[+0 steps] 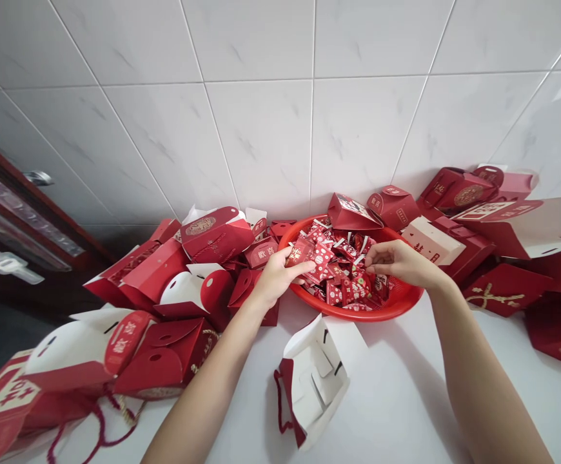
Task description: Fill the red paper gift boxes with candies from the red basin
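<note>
A red plastic basket (403, 309) full of small red wrapped sweets (356, 288) stands on the white table near the wall. Over its left side, my left hand (280, 276) is closed on several wrapped sweets (320, 258), thumb on top. My right hand (401, 261) reaches over the right side of the basket, fingers curled down together at the sweets; what they pinch, if anything, is hidden. Between my forearms an open gift box (316, 386), white inside with a dark red cord, lies tilted on the table, its inside facing up.
Red gift boxes (215, 235) crowd the left side, some with open flaps and loose cords. More boxes (498, 287) are heaped at right, and a triangular box (353, 211) touches the basket's back rim. A tiled wall (261, 142) rises behind; a dark door (14, 212) with keys is far left.
</note>
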Available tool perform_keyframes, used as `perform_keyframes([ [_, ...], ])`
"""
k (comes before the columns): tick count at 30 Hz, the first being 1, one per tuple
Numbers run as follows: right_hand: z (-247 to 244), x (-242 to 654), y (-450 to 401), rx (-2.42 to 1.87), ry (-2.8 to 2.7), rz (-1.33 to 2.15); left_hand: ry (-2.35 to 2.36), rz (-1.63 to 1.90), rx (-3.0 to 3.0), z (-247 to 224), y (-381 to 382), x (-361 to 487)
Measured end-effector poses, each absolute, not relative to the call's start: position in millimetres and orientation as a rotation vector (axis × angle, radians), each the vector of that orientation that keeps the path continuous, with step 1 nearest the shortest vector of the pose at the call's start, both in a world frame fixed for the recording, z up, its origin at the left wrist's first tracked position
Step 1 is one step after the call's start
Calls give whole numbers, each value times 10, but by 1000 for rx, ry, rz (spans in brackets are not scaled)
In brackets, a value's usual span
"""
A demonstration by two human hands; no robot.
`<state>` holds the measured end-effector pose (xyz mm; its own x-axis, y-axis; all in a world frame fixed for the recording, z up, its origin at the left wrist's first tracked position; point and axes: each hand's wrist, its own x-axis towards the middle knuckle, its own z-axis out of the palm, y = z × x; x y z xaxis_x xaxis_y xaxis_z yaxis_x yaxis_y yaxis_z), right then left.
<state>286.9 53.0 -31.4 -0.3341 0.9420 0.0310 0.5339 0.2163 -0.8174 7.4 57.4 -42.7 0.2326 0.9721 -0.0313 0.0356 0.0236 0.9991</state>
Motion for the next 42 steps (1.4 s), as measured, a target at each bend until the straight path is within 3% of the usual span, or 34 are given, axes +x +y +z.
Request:
perform_keyframes([
  [21,-263,2721,459,-1040,-1673,943,1038,998,1317,-428,580,81],
  [42,-396,2720,572,-1160,-1911,1011,1042,1013,1288,-408,562,86],
])
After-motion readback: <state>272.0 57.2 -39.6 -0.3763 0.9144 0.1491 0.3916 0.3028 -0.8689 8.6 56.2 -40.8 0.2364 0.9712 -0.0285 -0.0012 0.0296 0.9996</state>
